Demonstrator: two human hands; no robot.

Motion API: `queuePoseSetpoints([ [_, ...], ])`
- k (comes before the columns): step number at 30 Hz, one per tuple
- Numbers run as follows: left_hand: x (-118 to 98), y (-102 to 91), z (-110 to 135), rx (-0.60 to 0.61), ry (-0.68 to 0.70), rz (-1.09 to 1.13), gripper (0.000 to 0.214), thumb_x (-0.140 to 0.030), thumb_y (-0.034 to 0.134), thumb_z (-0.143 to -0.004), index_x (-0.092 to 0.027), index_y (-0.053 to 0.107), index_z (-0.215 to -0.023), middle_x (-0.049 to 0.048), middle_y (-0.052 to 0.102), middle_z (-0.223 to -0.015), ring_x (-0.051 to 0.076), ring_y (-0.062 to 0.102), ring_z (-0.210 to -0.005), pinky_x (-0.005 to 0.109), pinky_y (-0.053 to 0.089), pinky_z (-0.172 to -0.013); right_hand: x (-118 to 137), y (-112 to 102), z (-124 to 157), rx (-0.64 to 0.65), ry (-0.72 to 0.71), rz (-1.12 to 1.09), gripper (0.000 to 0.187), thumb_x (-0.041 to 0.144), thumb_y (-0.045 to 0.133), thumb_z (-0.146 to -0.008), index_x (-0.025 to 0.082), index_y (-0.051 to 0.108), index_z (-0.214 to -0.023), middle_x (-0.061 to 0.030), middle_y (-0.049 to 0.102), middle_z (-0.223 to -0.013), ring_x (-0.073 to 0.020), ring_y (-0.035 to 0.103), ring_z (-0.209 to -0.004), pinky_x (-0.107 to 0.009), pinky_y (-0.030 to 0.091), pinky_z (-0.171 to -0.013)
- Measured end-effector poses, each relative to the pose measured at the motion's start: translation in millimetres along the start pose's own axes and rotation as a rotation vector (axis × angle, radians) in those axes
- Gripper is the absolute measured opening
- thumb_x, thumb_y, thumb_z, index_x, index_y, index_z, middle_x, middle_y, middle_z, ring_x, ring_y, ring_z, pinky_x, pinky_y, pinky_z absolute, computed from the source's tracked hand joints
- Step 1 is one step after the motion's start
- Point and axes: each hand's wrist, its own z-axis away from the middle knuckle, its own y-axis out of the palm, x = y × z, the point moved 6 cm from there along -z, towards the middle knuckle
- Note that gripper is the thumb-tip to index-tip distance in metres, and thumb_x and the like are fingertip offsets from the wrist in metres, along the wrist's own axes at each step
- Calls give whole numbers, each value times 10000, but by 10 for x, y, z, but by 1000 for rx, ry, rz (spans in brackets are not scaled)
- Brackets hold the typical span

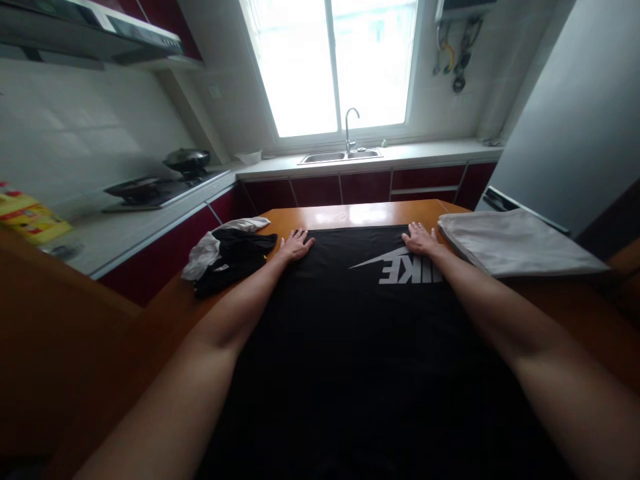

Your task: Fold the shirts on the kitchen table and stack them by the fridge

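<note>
A black garment (350,320) with a grey swoosh and NIKE lettering, upside down to me, lies spread over the wooden table (330,215). Its near part runs down out of the picture, so I cannot make out its full shape. At its far left corner my left hand (296,247) rests flat, fingers apart. My right hand (421,239) lies palm down at the far right corner, beside the logo, fingers spread. Both hands press on the cloth without gripping it.
Left of the garment is a crumpled heap of black and white clothes (235,253). White folded cloth (515,241) lies on the right. Beyond the table are a counter with a sink (345,157), a stove with a lidded wok (187,160), and a yellow bottle (31,215).
</note>
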Motion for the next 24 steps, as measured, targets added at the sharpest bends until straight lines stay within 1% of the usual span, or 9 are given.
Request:
queuePoseSetpoints([
  [3,-28,-36,-9,18,-42,-4,792,-689,200,-973,-224,210,-1614,79,78,-1685,349,46,-1548,639,76,-1202,-3,-60,-44,-5,2,-11,729,530,222,-1015,101,197,-1603,-128,111,-1682,-277,73,-1550,-616,5,-1209],
  [6,-178,-163,74,-58,-40,19,771,-663,206,-988,-209,227,-1610,100,103,-1684,351,61,-1548,633,101,-1202,115,-237,41,-106,-11,-53,694,480,208,-1026,77,230,-1590,-146,112,-1678,-280,80,-1549,-628,29,-1205],
  [10,-578,-348,500,-184,151,-2,687,-593,271,-1017,-219,282,-1593,96,162,-1678,324,83,-1550,585,124,-1217,464,-459,542,-248,-172,-86,619,394,247,-1027,73,345,-1547,-159,190,-1662,-287,145,-1539,-610,110,-1211],
  [12,-812,-370,912,-171,273,-4,647,-552,306,-1027,-215,322,-1579,98,206,-1668,321,108,-1548,581,133,-1217,646,-497,1004,-265,-259,-93,599,375,266,-1026,73,380,-1530,-164,207,-1657,-297,163,-1536,-596,156,-1208],
  [14,-1042,-353,1454,-127,387,1,612,-520,336,-1031,-235,338,-1572,90,247,-1657,319,136,-1544,599,118,-1214,804,-466,1586,-222,-333,-107,586,354,278,-1025,81,384,-1533,-155,220,-1655,-292,170,-1536,-575,174,-1212],
  [17,-1342,-272,2386,-8,542,28,601,-497,405,-1020,-277,326,-1573,66,272,-1651,296,179,-1538,577,131,-1225,1014,-311,2579,-82,-468,-129,583,362,306,-1019,117,388,-1541,-128,231,-1653,-273,176,-1537,-561,178,-1217],
  [20,-1517,-172,3213,86,632,61,615,-475,433,-1025,-324,253,-1593,37,245,-1660,270,176,-1540,548,165,-1231,1135,-139,3467,0,-570,-149,598,354,334,-1014,156,323,-1578,-101,210,-1659,-250,171,-1539,-544,163,-1227],
  [22,-1565,-103,3615,96,667,79,614,-475,428,-1033,-356,219,-1598,21,221,-1666,265,161,-1543,546,161,-1235,1152,-36,3880,44,-602,-165,615,364,355,-1013,174,286,-1593,-90,178,-1666,-244,152,-1543,-531,143,-1235],
  [24,-1570,-14,3885,99,678,84,611,-490,415,-1038,-378,200,-1598,16,196,-1671,274,148,-1545,559,164,-1232,1137,42,4138,86,-629,-169,640,397,398,-1003,189,277,-1597,-89,160,-1669,-252,136,-1545,-538,116,-1238],
])
